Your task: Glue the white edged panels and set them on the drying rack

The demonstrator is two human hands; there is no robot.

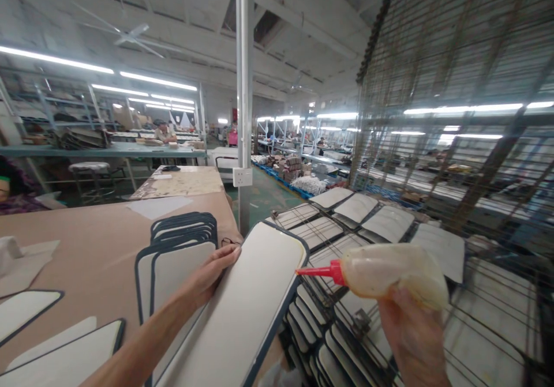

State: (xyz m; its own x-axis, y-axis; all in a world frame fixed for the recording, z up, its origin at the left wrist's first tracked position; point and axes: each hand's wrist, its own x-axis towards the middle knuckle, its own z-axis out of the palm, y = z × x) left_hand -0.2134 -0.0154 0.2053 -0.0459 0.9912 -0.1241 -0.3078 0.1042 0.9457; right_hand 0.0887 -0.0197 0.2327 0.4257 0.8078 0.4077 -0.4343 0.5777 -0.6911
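My left hand (219, 266) grips the left edge of a long white panel (251, 283) with rounded corners and a dark border, which is tilted up in front of me. A thin yellowish line runs along the panel's upper right edge. In my right hand (411, 329) is a translucent squeeze bottle (393, 271), lying nearly level and holding something yellowish. Its red nozzle (320, 271) points left, with the tip at the panel's right edge; whether it touches cannot be made out. Behind my left hand stands a stack of similar dark-edged panels (177, 254).
Wire racks (298, 220) bearing white panels spread on the right, with a raised wire grid (450, 87) above. The brown worktable (99, 243) holds more panels at left. A metal post (244, 98) with a socket box rises ahead. People sit farther back.
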